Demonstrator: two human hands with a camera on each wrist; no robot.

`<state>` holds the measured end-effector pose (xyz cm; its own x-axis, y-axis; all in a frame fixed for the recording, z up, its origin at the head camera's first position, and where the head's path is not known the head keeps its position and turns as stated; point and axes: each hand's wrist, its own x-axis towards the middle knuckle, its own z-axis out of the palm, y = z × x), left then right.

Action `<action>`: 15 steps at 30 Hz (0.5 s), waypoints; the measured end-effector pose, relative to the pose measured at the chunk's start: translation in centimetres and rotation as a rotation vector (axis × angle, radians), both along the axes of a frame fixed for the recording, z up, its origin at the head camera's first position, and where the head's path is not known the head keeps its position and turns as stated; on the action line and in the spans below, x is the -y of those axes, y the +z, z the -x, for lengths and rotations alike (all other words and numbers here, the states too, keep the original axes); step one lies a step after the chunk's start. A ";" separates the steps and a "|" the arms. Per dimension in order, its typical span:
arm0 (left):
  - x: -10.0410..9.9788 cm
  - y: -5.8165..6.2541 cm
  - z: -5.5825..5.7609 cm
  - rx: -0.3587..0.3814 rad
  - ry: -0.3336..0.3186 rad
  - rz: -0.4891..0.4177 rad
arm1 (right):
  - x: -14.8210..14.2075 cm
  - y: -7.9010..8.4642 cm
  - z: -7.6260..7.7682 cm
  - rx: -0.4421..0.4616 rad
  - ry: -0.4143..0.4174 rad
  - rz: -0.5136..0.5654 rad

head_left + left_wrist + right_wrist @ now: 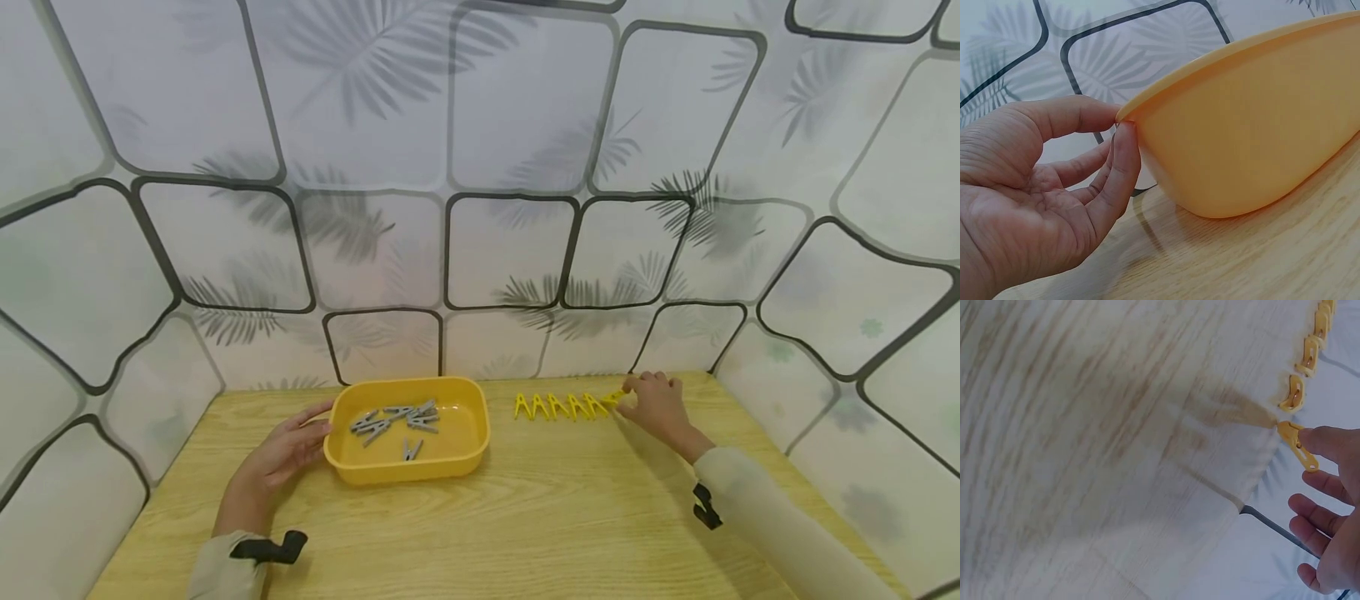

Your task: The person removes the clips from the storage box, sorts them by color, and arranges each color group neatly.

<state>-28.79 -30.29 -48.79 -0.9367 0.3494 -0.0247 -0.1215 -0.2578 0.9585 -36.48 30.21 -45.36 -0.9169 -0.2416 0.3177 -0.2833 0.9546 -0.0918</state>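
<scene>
Yellow clip sat pinched in our right hand | left hand pinched the rim of the tub, grey clips inside | we judged a sideways slip could topple the neighbouring clip, left of our right hand.

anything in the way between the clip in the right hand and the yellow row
Nothing visible: the yellow clip pinched in the right hand is close beside the row's nearest clip. The yellow tray is beyond the row's other end.
</scene>
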 end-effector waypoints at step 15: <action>0.1 -0.1 0.0 -0.018 -0.012 -0.014 | 1.2 -1.1 -0.6 0.085 -0.114 -0.009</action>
